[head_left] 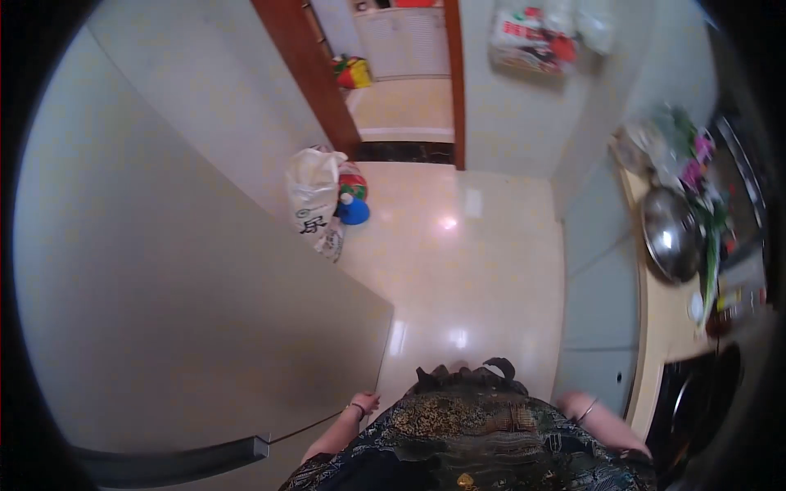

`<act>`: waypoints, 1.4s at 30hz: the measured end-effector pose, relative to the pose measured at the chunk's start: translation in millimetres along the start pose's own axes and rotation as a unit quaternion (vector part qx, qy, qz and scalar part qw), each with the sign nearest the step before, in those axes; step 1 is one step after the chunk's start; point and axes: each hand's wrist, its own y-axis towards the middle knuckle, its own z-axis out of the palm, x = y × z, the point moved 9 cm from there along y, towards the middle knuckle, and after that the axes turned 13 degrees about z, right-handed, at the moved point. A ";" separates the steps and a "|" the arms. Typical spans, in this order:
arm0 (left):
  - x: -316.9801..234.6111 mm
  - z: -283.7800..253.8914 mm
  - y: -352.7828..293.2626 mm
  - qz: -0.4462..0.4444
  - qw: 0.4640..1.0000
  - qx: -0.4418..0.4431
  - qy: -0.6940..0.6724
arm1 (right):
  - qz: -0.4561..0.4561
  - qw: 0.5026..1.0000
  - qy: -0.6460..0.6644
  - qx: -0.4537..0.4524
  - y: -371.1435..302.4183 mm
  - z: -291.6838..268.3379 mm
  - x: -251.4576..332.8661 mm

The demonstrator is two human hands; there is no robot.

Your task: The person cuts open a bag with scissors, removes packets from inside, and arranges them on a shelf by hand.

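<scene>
My left hand (365,402) is beside the lower right edge of a large grey appliance panel (205,311), with its fingers curled in. Whether it touches that edge or holds anything small, I cannot make out. A dark curved handle (180,462) runs along the panel, further left than this hand. On the other side of my body, my right hand (575,403) hangs near the pale blue-green cabinet doors (602,303). Motion smears its fingers, and no held thing shows there. Each wrist wears a band or bracelet.
Ahead, a white bag (313,188) and a blue container (354,210) stand on the tiled floor (483,270), left of a doorway with a dark sill (405,153). Along the right, the counter (667,319) carries a metal bowl (671,233), leafy greens and a dark stove (688,401).
</scene>
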 end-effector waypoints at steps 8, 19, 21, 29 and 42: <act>-368.8 304.1 7.8 0.059 0.983 -0.149 -0.090 | -0.127 0.964 0.232 0.037 118.8 -93.1 -416.5; -652.7 337.5 69.2 0.101 0.982 -0.158 -0.028 | -0.320 0.944 -0.079 0.011 201.9 -578.4 -506.9; -715.2 310.0 45.3 0.064 0.965 -0.244 -0.070 | -0.298 0.947 -0.113 -0.042 234.2 -655.2 -494.1; -909.7 225.7 150.3 0.145 0.890 -0.352 -0.251 | -0.227 0.951 -0.138 -0.161 328.2 -935.1 -518.9; -1390.2 -65.1 134.5 0.278 0.573 -0.708 -0.307 | -0.060 0.974 -0.026 -0.218 405.8 -1323.3 -636.9</act>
